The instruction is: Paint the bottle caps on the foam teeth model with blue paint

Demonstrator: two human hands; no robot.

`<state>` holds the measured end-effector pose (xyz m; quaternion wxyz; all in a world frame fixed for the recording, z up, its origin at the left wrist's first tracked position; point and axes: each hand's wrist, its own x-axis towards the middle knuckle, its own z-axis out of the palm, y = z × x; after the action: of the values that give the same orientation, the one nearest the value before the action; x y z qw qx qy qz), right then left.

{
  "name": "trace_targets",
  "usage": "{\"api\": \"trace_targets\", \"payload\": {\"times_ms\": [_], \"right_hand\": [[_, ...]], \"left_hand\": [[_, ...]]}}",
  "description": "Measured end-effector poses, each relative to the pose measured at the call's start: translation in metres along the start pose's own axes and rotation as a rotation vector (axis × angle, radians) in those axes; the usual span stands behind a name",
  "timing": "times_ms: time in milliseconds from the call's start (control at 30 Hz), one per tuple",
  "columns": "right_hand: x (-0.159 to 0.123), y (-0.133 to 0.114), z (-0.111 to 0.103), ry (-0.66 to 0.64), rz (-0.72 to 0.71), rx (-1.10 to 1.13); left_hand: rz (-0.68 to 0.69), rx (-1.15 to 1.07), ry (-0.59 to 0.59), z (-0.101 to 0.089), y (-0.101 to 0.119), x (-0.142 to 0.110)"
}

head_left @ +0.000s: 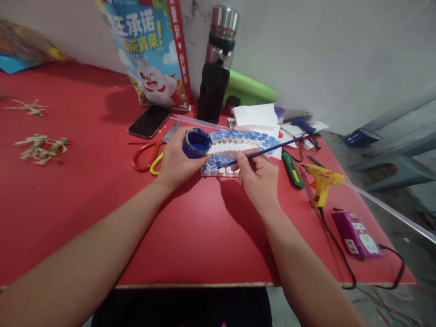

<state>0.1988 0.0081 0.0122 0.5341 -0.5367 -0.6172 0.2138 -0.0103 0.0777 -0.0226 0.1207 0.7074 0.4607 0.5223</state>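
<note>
My left hand is closed around a small jar of blue paint, tilted so its open mouth faces me. Between the thumb and fingers of my right hand is a thin dark blue paintbrush. Its tip reaches down to a white piece covered with rows of small round discs. Many discs are blue; several along the near edge are white. My right fingers partly hide that edge, and I cannot tell whether the tip touches a disc.
Scissors and a phone lie left of the jar. Behind stand a printed bag, a black bottle and a steel flask. To the right are a green cutter, a yellow glue gun and a purple power box with cords.
</note>
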Motion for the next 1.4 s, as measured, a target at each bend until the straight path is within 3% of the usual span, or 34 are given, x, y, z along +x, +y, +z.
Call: {"api": "trace_targets", "payload": {"times_ms": [1400], "right_hand": [[0.0003, -0.0022, 0.0007, -0.011, 0.019, -0.045]], "left_hand": [[-0.008, -0.020, -0.010, 0.0010, -0.0012, 0.0004]]}}
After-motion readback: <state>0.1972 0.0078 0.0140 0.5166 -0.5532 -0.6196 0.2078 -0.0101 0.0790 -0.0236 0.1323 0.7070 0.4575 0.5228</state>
